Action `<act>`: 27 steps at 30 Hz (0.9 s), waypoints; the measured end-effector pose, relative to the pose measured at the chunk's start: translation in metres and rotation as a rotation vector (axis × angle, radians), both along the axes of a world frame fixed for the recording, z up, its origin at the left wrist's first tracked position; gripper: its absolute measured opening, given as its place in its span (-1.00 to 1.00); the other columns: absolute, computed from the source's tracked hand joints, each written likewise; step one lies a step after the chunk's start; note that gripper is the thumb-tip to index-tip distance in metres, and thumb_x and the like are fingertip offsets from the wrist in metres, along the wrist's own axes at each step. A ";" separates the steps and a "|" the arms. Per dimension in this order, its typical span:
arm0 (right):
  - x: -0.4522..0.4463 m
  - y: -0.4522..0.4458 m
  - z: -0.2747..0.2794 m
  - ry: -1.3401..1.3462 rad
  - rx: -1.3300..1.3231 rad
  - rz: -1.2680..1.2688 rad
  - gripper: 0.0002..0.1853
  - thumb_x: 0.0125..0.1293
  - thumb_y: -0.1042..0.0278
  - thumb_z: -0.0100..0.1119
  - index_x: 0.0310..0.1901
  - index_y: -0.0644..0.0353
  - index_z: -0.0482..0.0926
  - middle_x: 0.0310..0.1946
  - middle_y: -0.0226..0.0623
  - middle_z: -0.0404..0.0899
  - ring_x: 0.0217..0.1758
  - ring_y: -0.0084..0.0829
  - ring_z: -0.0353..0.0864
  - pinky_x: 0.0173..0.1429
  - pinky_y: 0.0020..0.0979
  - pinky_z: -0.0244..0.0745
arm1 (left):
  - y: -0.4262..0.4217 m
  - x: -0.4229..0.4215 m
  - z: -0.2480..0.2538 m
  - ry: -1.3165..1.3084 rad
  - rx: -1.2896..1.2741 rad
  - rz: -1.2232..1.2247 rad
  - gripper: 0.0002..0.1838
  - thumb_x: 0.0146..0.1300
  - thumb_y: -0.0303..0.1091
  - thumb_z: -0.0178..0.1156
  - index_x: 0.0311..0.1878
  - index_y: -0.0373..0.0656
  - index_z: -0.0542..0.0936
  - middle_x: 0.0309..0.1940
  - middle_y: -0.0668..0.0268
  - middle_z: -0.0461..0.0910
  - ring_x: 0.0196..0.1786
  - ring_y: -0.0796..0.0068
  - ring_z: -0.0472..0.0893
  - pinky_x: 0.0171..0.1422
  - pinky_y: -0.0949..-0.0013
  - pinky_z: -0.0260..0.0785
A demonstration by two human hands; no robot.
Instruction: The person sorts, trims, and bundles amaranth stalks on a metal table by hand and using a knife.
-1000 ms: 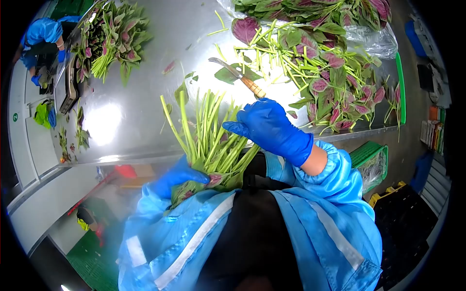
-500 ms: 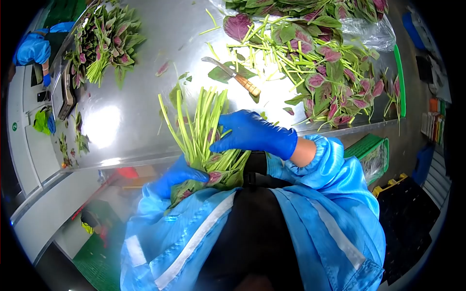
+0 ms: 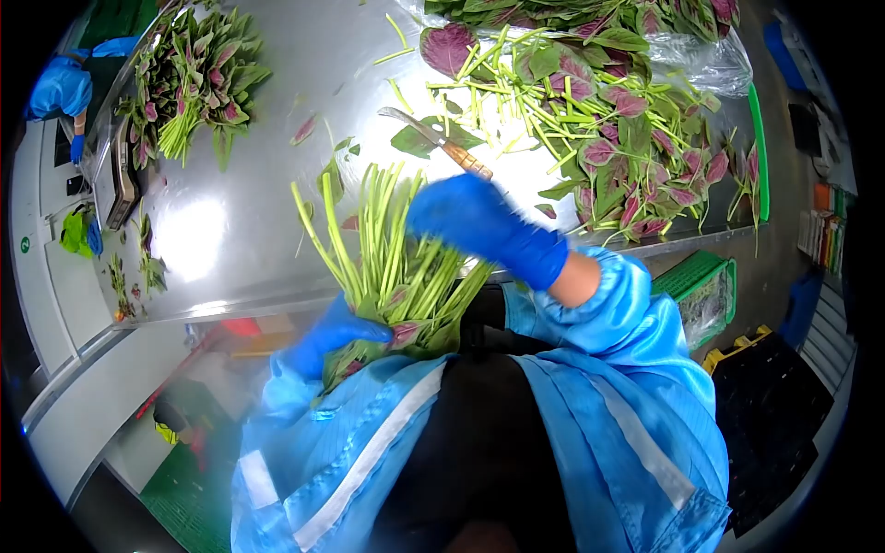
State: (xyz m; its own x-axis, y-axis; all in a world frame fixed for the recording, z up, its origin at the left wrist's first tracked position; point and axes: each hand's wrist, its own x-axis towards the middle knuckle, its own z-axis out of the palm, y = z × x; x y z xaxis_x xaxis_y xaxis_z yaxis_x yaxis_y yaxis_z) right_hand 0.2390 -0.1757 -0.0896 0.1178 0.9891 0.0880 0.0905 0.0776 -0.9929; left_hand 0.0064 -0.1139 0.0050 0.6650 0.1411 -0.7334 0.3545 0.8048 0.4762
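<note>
A green disc (image 3: 25,244) bearing the numeral 2 sits well out past the left hand's fingers. Nearer in, still leftward of them, I see a co-worker's blue sleeve (image 3: 60,90), and beyond those fingers a leafy bundle (image 3: 207,74) lies on the metal table (image 3: 267,212). The left hand (image 3: 346,334) is clamped round the bunch of greens (image 3: 376,249), thumb across its leafy part, stems rising above the fingers. A wooden-handled knife (image 3: 452,150) rests just beyond the right hand (image 3: 484,221), which is blurred and curled at the stems' right side; whether its fingers grip any, I can't tell. Right of those fingers spreads a heap of loose leaves and stems (image 3: 636,147), then a green crate (image 3: 705,295). Farthest right stand some folders (image 3: 816,235), any lettering too small to read.
</note>
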 end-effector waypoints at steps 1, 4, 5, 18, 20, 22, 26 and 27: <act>0.024 0.008 0.018 -0.180 -0.111 -0.270 -0.83 0.13 0.21 0.24 -0.47 0.10 0.62 -0.45 -0.21 0.59 -0.30 -0.17 0.61 -0.24 -0.29 0.47 | 0.000 -0.005 -0.005 0.011 0.000 -0.010 0.03 -0.18 -0.74 0.27 0.47 -0.19 0.09 0.36 0.19 0.29 0.39 0.33 0.30 0.43 0.31 0.17; 0.064 0.006 0.051 -0.574 -0.075 -0.335 -0.75 0.18 0.16 0.25 -0.56 0.10 0.60 -0.58 -0.23 0.53 -0.48 -0.20 0.57 -0.33 -0.23 0.45 | 0.000 -0.015 -0.010 0.058 -0.002 -0.019 0.05 -0.18 -0.72 0.29 0.48 -0.17 0.08 0.36 0.21 0.28 0.41 0.34 0.26 0.46 0.31 0.11; 0.051 0.002 0.055 -0.603 0.058 -0.188 -0.66 0.19 0.06 0.23 -0.61 0.09 0.58 -0.62 -0.23 0.48 -0.53 -0.19 0.52 -0.36 -0.20 0.41 | 0.001 -0.017 -0.010 0.084 -0.009 -0.019 0.06 -0.19 -0.72 0.30 0.48 -0.16 0.08 0.37 0.21 0.28 0.41 0.34 0.26 0.47 0.31 0.10; -0.015 -0.019 0.051 -0.074 -0.456 0.384 -0.56 0.08 0.20 0.38 -0.05 0.25 0.57 -0.33 -0.16 0.63 -0.23 -0.32 0.65 -0.12 -0.33 0.51 | -0.002 -0.037 -0.031 0.110 0.101 -0.066 0.03 -0.15 -0.67 0.37 0.46 -0.21 0.10 0.30 0.22 0.35 0.33 0.38 0.34 0.33 0.37 0.27; -0.009 -0.028 0.031 0.268 -0.523 0.293 -0.76 0.12 0.28 0.36 -0.27 0.28 0.64 -0.46 -0.25 0.65 -0.36 -0.45 0.63 -0.23 -0.42 0.49 | -0.001 -0.034 -0.026 0.105 0.137 -0.085 0.01 -0.13 -0.68 0.36 0.46 -0.22 0.11 0.29 0.20 0.36 0.30 0.38 0.38 0.25 0.39 0.34; 0.009 -0.043 0.015 0.509 -0.540 0.201 -0.85 0.16 0.36 0.35 -0.40 0.27 0.67 -0.53 -0.32 0.64 -0.46 -0.57 0.59 -0.30 -0.50 0.48 | -0.003 -0.037 -0.028 0.142 0.138 -0.098 0.00 -0.12 -0.68 0.35 0.46 -0.22 0.11 0.29 0.19 0.37 0.29 0.39 0.39 0.21 0.41 0.38; 0.015 -0.050 0.020 0.307 -0.634 0.249 -0.87 0.17 0.39 0.35 -0.37 0.29 0.66 -0.50 -0.31 0.63 -0.46 -0.59 0.60 -0.31 -0.53 0.51 | -0.002 -0.045 -0.032 0.277 0.085 -0.138 0.00 -0.11 -0.69 0.30 0.47 -0.21 0.08 0.31 0.19 0.34 0.32 0.39 0.36 0.18 0.46 0.40; 0.012 -0.052 0.020 0.316 -0.625 0.224 -0.87 0.17 0.39 0.34 -0.37 0.29 0.66 -0.49 -0.31 0.63 -0.46 -0.59 0.60 -0.31 -0.54 0.51 | -0.002 -0.044 -0.030 0.305 0.072 -0.150 0.00 -0.10 -0.69 0.28 0.48 -0.20 0.06 0.32 0.20 0.33 0.34 0.39 0.35 0.17 0.47 0.39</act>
State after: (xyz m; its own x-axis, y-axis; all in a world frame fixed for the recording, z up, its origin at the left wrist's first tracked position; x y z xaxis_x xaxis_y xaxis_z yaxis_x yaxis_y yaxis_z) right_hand 0.2514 -0.2278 -0.0692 -0.1663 0.8469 -0.5051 -0.1591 -0.5285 -0.8339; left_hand -0.0379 -0.1161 -0.0251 0.4341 0.1169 -0.8933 0.6010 0.7011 0.3838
